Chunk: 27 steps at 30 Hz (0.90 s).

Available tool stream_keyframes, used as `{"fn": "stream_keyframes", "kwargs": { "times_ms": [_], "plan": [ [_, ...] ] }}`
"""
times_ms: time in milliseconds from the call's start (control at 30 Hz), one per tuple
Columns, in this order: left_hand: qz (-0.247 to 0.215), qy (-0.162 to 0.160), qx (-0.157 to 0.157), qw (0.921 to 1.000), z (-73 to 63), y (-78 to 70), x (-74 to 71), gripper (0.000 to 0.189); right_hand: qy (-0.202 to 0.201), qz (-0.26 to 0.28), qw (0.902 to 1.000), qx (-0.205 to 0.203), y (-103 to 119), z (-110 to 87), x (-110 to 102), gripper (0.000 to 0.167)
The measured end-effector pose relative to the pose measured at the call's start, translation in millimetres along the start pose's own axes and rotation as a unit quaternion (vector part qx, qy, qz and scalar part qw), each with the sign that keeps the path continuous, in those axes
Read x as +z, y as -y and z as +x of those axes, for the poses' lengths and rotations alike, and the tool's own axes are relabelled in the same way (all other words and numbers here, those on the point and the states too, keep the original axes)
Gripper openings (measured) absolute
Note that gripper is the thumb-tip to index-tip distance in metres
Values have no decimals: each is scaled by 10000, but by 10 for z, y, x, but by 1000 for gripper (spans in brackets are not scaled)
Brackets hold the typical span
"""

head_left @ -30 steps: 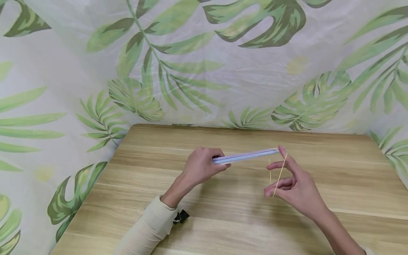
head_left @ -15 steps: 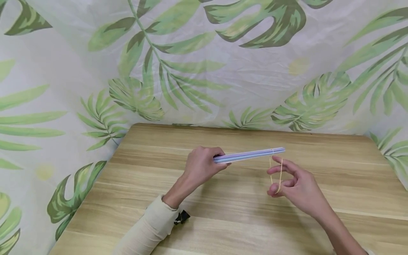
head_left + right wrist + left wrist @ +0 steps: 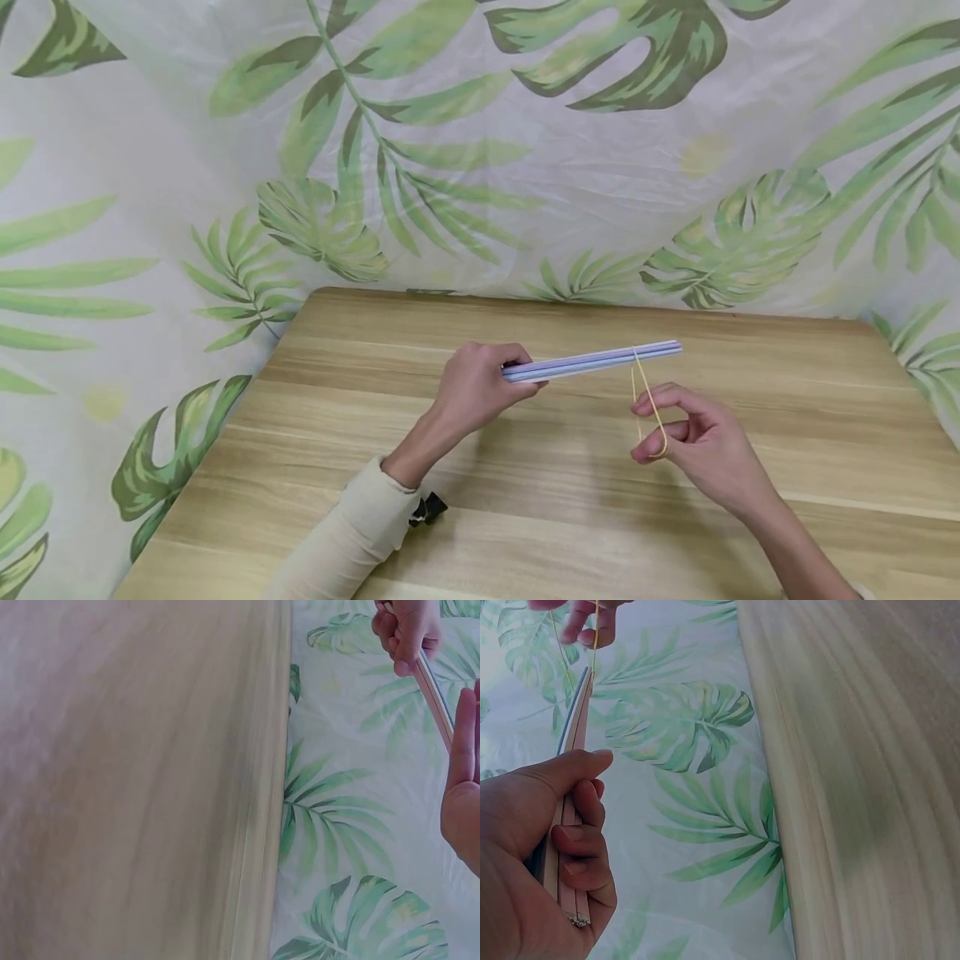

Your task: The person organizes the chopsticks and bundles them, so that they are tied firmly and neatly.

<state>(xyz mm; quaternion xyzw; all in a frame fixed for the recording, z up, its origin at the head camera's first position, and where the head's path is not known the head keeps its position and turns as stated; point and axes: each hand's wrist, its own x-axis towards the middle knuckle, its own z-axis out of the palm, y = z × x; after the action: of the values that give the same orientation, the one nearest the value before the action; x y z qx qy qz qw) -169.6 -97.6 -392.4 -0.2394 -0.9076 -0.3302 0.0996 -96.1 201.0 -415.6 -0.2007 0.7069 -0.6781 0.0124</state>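
- Left hand (image 3: 480,385): I see fingers and thumb gripping one end of the blue-purple strips (image 3: 592,362).
- Right hand (image 3: 708,442): bent fingers, thumb hooked in the yellow band (image 3: 652,401).
- Band stretches from thumb up to the strips, near their far end.
- Strips sit in the air above the wood table (image 3: 570,542).
- Leaf-print cloth (image 3: 450,208) behind.

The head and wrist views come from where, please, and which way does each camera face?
Head: head-worn, forward and down over the wooden table; left hand and right hand show.
Left wrist: worn there, along the left hand and stick bundle; part of the right hand shows.
Right wrist: worn there, facing the table and leaf-print cloth; parts of both hands show.
Both wrist views share the bundle and cloth.
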Motion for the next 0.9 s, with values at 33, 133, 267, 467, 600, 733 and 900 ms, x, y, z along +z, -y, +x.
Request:
{"fn": "stream_keyframes", "kwargs": {
  "times_ms": [33,133,267,467,600,733,900],
  "plan": [
    [-1,9,-18,10000,0,1,-2,15,93,2,9996,-275,-12,-3,-7,35],
    [-6,55,-52,10000,-4,1,-3,15,326,-69,9953,-907,-48,3,-3,48],
    [-43,73,-143,9999,-9,6,5,14,297,-435,9891,-1373,-67,15,33,78],
    [16,-24,-201,9998,-2,5,6,13,-339,-895,9872,-1279,-30,5,107,117],
    [223,-156,-138,9995,1,-4,14,13,-640,-1053,9906,-599,33,-20,130,113],
    [370,-311,25,9988,-4,-11,43,12,-486,-979,9940,28,73,-31,115,92],
    [322,-347,166,9987,-14,-27,67,13,24,-692,9966,457,80,-23,107,69]
  ]
}}
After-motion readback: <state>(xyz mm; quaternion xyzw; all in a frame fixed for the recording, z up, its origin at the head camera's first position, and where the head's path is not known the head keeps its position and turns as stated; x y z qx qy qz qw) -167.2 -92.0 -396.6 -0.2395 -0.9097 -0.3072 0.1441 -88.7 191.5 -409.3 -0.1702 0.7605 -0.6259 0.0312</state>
